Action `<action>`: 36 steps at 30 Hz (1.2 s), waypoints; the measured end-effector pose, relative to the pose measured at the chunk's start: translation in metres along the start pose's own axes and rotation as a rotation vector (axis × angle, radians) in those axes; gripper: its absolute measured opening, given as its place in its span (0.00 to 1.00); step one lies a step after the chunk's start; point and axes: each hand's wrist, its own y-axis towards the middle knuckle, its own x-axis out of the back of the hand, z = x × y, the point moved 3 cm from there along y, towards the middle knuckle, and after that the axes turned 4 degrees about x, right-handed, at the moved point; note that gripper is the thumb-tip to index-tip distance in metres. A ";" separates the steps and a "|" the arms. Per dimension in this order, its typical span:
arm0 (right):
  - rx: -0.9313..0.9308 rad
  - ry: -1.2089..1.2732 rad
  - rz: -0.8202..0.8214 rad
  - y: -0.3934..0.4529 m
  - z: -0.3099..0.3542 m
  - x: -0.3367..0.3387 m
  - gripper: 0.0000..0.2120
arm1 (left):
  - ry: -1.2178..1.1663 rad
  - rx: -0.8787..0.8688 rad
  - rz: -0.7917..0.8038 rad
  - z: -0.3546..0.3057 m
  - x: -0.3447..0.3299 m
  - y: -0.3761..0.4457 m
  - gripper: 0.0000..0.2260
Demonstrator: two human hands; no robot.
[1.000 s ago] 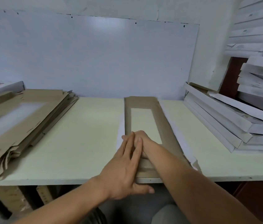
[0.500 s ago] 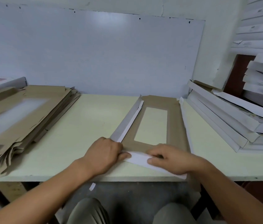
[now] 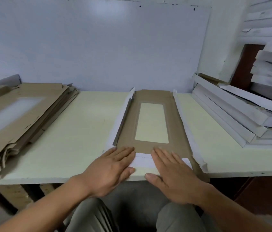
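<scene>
At the near edge of a pale tabletop (image 3: 85,131), a flat brown box blank (image 3: 152,149) with a rectangular window lies unfolded. Left hand (image 3: 113,166) and right hand (image 3: 173,171) press flat, fingers straight, on its white end flap (image 3: 142,160). Stacked blanks (image 3: 20,113) sit left, white boxes (image 3: 228,113) right.

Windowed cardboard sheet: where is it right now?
Head view: the cardboard sheet lies centred on the table, between a brown stack leftward and white boxes rightward, left hand and right hand flat on its near end.
</scene>
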 end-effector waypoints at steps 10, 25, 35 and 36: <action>-0.024 -0.115 -0.093 -0.025 -0.043 0.013 0.30 | 0.078 -0.036 -0.143 0.020 0.031 -0.001 0.22; -0.092 -0.100 -0.074 0.045 -0.018 0.019 0.28 | 0.323 0.259 -0.182 -0.024 0.031 0.053 0.14; -0.192 -0.010 0.169 0.020 -0.060 0.021 0.37 | 0.388 0.250 0.020 -0.012 0.031 0.028 0.19; -0.185 -0.030 0.186 0.021 -0.058 0.024 0.36 | 0.385 0.254 0.023 -0.017 0.033 0.028 0.18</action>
